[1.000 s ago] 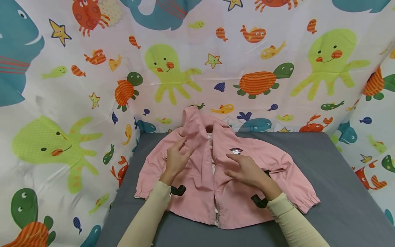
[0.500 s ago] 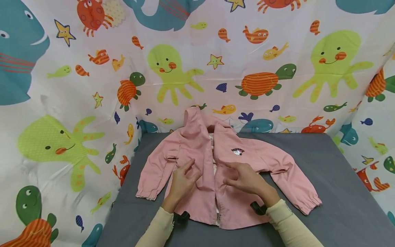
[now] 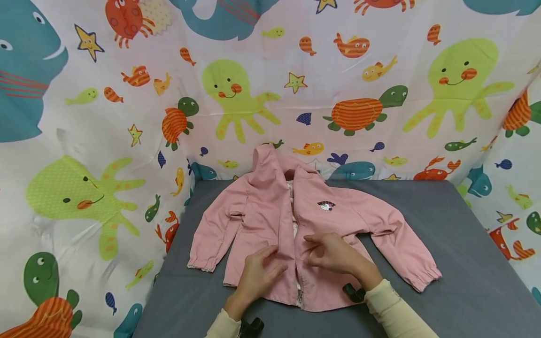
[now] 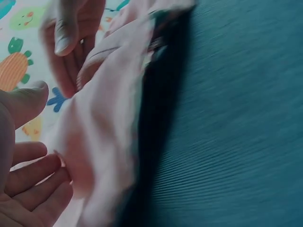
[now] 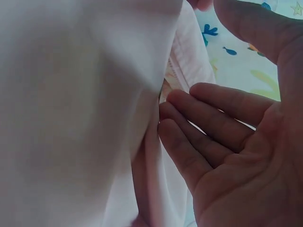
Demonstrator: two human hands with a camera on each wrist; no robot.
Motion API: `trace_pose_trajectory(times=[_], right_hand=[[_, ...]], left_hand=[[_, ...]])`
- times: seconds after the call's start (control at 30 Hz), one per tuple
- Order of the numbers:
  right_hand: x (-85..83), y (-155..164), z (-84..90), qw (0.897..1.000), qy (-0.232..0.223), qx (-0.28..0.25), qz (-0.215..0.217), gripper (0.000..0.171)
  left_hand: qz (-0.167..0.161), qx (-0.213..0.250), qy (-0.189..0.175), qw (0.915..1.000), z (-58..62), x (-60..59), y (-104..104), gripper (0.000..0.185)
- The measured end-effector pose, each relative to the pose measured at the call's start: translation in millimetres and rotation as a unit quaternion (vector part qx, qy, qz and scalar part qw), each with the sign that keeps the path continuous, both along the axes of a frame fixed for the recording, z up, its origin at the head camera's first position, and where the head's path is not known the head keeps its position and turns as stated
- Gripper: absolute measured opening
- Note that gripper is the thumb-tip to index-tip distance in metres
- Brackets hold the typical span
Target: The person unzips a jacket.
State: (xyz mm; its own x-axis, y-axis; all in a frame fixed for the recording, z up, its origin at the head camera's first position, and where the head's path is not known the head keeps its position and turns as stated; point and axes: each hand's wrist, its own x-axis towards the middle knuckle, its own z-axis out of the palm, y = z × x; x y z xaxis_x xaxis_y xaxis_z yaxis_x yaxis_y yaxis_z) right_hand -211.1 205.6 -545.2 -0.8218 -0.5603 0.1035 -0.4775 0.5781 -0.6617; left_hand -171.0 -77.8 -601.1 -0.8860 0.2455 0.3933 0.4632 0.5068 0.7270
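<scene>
Fingers of the left hand are held straight and relaxed, laid flat on the lower front of the small pink hooded fabric jacket, just left of its zip; fingers of the right hand are loosely extended too, resting on the panel just right of the zip — nothing is gripped by either. The jacket is spread face up on the grey cloth-covered table, sleeves out to both sides; its hood touches the sea-creature printed curtain behind — a small embroidered badge is seen above the right hand.
</scene>
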Motion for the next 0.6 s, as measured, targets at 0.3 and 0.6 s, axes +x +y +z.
trace_pose_trajectory(times=[0.3, 0.6], right_hand=[[3.5, -3.0, -11.5, 0.999, -0.024, 0.018, 0.039, 0.064], [4.9, -6.6, -14.5, 0.998, -0.018, 0.010, 0.056, 0.015]], left_hand=[[-0.008, -0.036, 0.007, 0.9993, -13.5, 30.0, 4.2, 0.037], [-0.048, -0.140, 0.049, 0.9878, -17.9, 40.8, 11.8, 0.044]])
